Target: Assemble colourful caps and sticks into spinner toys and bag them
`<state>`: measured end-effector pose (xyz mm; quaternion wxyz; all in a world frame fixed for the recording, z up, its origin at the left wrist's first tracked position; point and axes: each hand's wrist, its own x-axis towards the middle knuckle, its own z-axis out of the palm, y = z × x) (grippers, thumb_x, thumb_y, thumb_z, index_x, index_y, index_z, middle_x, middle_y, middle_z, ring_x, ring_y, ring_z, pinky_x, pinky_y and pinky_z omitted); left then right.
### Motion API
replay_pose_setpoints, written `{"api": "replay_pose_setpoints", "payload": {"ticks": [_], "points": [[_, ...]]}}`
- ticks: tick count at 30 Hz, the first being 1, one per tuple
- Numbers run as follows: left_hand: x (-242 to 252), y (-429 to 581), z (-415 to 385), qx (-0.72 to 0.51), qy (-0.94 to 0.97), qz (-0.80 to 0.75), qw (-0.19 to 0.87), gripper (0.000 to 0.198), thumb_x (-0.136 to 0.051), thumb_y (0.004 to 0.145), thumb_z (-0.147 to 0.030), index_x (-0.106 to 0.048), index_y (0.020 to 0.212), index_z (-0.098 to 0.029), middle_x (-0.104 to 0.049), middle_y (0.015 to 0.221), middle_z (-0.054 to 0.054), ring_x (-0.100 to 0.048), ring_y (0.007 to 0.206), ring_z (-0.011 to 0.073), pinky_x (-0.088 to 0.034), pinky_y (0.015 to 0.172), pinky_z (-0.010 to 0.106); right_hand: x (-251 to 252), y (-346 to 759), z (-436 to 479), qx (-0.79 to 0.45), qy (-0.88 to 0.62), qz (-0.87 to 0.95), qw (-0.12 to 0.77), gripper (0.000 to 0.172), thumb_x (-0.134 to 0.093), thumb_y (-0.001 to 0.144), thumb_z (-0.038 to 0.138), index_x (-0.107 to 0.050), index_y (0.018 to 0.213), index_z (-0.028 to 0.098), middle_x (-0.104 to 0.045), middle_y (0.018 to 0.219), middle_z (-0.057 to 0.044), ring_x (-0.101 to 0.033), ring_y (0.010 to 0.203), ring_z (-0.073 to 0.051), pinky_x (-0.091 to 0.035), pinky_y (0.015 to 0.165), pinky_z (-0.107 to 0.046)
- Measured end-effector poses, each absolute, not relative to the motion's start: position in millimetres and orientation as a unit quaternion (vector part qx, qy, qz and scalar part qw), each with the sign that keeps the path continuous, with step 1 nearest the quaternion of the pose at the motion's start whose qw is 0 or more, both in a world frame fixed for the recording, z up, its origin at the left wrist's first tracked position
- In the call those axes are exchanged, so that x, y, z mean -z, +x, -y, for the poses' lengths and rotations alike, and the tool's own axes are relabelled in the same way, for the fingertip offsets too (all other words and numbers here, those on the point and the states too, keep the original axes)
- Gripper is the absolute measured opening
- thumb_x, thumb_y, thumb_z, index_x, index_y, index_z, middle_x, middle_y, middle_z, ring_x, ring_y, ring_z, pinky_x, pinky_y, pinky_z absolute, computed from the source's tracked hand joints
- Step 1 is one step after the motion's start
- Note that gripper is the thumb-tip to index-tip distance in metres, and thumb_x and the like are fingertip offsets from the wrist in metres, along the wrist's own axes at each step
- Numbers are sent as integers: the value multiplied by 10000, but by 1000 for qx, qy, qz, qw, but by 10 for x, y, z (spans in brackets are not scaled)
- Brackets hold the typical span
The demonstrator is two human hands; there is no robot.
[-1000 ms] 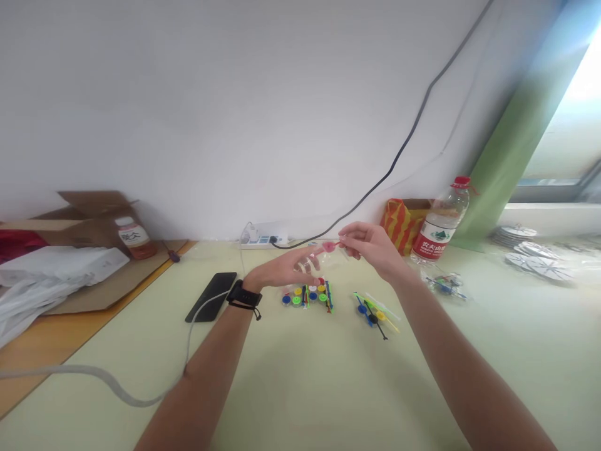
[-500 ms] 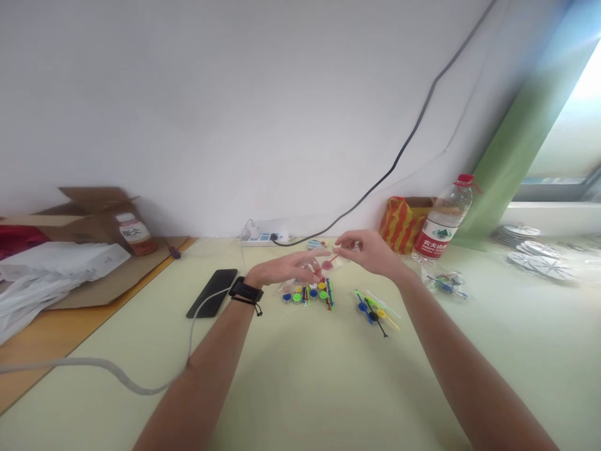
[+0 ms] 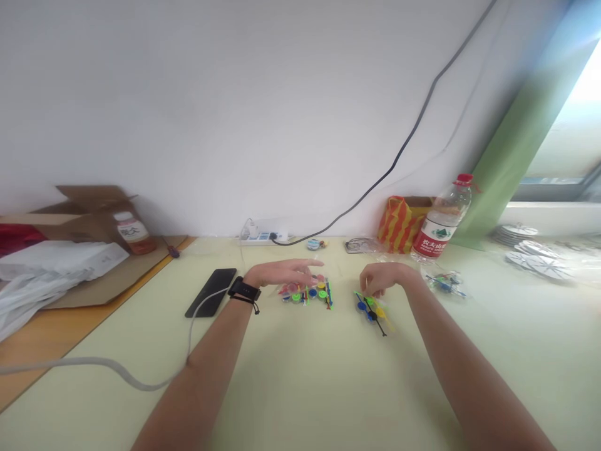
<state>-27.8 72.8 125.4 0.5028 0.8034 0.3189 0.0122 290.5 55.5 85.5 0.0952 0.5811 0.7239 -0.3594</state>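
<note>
My left hand [image 3: 284,274], with a black watch on its wrist, stretches its fingers over a cluster of small plastic pieces. Its thumb and forefinger are apart. Under and beside it lie a red piece [image 3: 292,287], a green disc [image 3: 322,294], a blue disc [image 3: 313,293] and thin coloured sticks [image 3: 329,294]. My right hand [image 3: 379,279] points down with curled fingers, touching the top of a second pile. That pile holds a black arrow-shaped pointer [image 3: 374,316], a blue one [image 3: 361,306] and a yellow one [image 3: 381,312]. What its fingertips pinch is hidden.
A black phone [image 3: 211,292] and a white cable [image 3: 122,376] lie left. A power strip [image 3: 265,238] sits by the wall. At right stand a large water bottle [image 3: 439,228], a bag of pieces [image 3: 447,284] and white discs [image 3: 538,260]. Cardboard [image 3: 98,282] lies far left.
My right hand has moved down and nearer, from beside my left hand to the pointer pile. The red piece now lies under my left hand. The white pointer is out of sight.
</note>
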Motion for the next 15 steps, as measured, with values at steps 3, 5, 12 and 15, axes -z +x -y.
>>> {"api": "replay_pose_setpoints", "payload": {"ticks": [3,5,12,15], "points": [[-1254,-288,-730,-17,803,-326,498,837,-656,865,-595,-350,1561,-244,-635,990,48,-573,728,165,-439,705,280,-864,2890,-559,369,567,-731,85,276,-700,646,239,-739,911,172,-767,833,-50,-735,807,-216,-533,704,-266],[-1253,-295,-735,-21,801,-331,498,850,-666,860,-597,-351,1563,-239,-643,991,55,-582,726,168,-439,699,283,-896,2914,-554,371,562,-735,77,299,-684,624,211,-742,915,174,-775,887,-53,-741,832,-223,-530,710,-262],[-1261,-300,-750,-18,810,-314,495,807,-658,870,-595,-388,1546,-246,-651,986,50,-597,782,176,-452,730,279,-1007,3136,-537,301,585,-752,42,288,-678,615,226,-755,891,194,-768,1029,-70,-727,919,-263,-502,677,-270],[-1259,-301,-755,-20,812,-316,490,802,-654,873,-597,-389,1544,-248,-648,989,46,-592,774,169,-447,725,276,-1067,3203,-488,300,581,-756,36,312,-680,600,208,-760,901,211,-758,1054,-66,-705,978,-276,-516,710,-280]]}}
